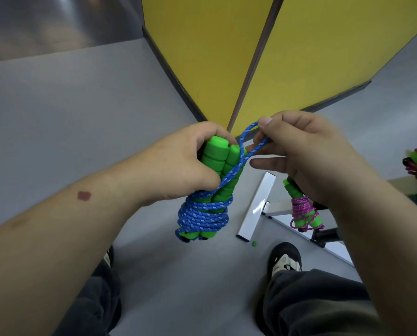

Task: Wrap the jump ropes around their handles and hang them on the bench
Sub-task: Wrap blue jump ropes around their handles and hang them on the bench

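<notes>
**Nearly wrapped: last loop of the blue rope in hand**

Closest to the camera, two dark trouser legs and a shoe (285, 259) stand on the grey floor (57, 117). Above them the left hand (178, 166) grips the pair of green handles (223, 170) held side by side, thumb pressed on the blue rope (202, 217) where it crosses them. Most of that rope is coiled round the lower half of the handles. The right hand (307, 154) pinches the remaining loop between thumb and forefinger, just beside the handle tops, with the other fingers loosely spread.

Just beyond, a second pair of handles bound in pink rope (302, 209) hangs at the white bench frame (256, 204), partly hidden by the right wrist. More wrapped ropes show blurred at the right edge. Yellow panels (202, 57) rise behind.

The risk, as I judge it, lies in the loose coils: they bulge low near the handle ends, so if the left thumb lifts before the loop is tucked, the turns could slide off and unwind. A slack final loop might also fail to hold on the bench.
</notes>
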Demonstrator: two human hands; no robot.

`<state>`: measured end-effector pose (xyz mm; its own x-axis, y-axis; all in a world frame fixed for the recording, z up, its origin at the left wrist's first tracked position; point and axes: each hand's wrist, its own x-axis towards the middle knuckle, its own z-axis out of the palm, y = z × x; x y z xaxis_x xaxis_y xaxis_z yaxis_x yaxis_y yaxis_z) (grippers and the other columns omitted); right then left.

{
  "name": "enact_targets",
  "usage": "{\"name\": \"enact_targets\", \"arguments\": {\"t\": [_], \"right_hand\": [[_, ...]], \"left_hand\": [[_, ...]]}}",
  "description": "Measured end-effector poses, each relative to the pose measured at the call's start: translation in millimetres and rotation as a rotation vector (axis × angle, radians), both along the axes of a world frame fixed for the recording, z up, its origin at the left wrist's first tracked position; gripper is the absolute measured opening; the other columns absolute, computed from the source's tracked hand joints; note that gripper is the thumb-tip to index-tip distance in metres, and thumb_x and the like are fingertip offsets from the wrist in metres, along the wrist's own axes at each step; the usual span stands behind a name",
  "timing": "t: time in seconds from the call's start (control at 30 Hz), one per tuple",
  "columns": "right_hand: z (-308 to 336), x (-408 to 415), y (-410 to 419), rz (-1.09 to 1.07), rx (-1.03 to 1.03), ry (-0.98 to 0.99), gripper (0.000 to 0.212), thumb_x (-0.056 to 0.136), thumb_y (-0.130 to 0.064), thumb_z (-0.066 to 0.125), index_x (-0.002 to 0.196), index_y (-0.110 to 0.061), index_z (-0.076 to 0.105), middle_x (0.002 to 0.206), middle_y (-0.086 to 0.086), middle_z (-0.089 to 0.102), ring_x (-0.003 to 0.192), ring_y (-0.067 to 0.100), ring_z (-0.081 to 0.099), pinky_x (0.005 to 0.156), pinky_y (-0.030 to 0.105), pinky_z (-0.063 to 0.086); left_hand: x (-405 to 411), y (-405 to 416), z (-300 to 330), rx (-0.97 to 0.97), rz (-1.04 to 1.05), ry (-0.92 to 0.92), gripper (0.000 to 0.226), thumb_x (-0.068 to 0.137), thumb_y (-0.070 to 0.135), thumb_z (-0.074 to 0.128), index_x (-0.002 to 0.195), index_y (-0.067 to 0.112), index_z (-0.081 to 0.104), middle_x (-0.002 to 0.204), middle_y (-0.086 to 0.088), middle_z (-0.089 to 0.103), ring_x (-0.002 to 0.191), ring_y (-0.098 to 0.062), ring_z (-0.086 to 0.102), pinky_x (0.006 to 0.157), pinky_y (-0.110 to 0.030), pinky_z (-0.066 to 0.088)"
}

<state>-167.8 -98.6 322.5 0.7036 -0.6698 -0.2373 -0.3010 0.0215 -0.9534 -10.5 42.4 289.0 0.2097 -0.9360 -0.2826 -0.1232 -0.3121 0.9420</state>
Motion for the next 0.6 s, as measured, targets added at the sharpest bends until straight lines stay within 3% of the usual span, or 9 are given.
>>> {"name": "enact_targets", "arguments": {"t": [0.1, 0.17, 0.23, 0.33, 0.43, 0.6], "right_hand": [[-2.0, 5.5, 4.7, -0.061, 0.167, -0.051, 0.030, 0.103, -0.022, 0.054, 0.078, -0.006, 0.059, 0.075, 0.010, 0.065, 0.068, 0.021, 0.069, 0.073, 0.039, 0.060], [-2.2, 7.2, 6.2, -0.064, 0.241, -0.079, 0.030, 0.104, -0.023, 0.052, 0.078, -0.010, 0.057, 0.072, 0.006, 0.063, 0.067, 0.019, 0.066, 0.077, 0.039, 0.060], [-0.6, 7.7, 7.5, -0.049, 0.310, -0.111, 0.027, 0.104, -0.024, 0.051, 0.080, -0.014, 0.058, 0.072, 0.002, 0.063, 0.069, 0.017, 0.063, 0.081, 0.037, 0.058], [3.5, 8.2, 9.5, -0.044, 0.418, -0.156, 0.023, 0.105, -0.024, 0.048, 0.085, -0.016, 0.058, 0.073, -0.001, 0.066, 0.068, 0.012, 0.064, 0.074, 0.029, 0.050], [5.3, 9.3, 10.8, -0.063, 0.481, -0.186, 0.021, 0.105, -0.023, 0.045, 0.089, -0.017, 0.056, 0.080, -0.001, 0.074, 0.077, 0.012, 0.069, 0.077, 0.029, 0.046], [4.4, 9.2, 12.3, -0.034, 0.484, -0.228, 0.017, 0.106, -0.022, 0.042, 0.093, -0.018, 0.053, 0.099, 0.003, 0.078, 0.082, 0.011, 0.070, 0.074, 0.025, 0.049]], "left_hand": [[-1.8, 0.6, 1.9, -0.027, -0.035, 0.030, 0.058, 0.063, 0.003, 0.060, 0.111, 0.035, 0.068, 0.106, -0.012, 0.072, 0.102, -0.037, 0.073, 0.086, -0.060, 0.059], [-2.6, 0.8, 2.6, -0.037, -0.042, 0.038, 0.057, 0.065, 0.004, 0.059, 0.111, 0.036, 0.068, 0.107, -0.015, 0.070, 0.102, -0.040, 0.070, 0.088, -0.063, 0.057], [-3.5, 1.0, 2.0, -0.037, -0.038, 0.035, 0.057, 0.064, 0.006, 0.057, 0.109, 0.039, 0.067, 0.103, -0.010, 0.069, 0.093, -0.033, 0.070, 0.082, -0.056, 0.058], [-5.2, 1.4, 2.4, -0.029, -0.033, 0.056, 0.054, 0.064, 0.008, 0.055, 0.105, 0.042, 0.064, 0.089, -0.003, 0.064, 0.080, -0.019, 0.064, 0.072, -0.044, 0.053], [-7.0, 1.9, 6.8, -0.027, -0.016, 0.096, 0.052, 0.062, 0.008, 0.052, 0.102, 0.040, 0.063, 0.082, -0.002, 0.057, 0.075, -0.018, 0.057, 0.069, -0.039, 0.046], [-9.8, 1.8, 10.5, -0.032, 0.004, 0.171, 0.057, 0.062, 0.007, 0.047, 0.108, 0.037, 0.061, 0.084, -0.003, 0.059, 0.073, -0.016, 0.059, 0.065, -0.034, 0.049]]}}
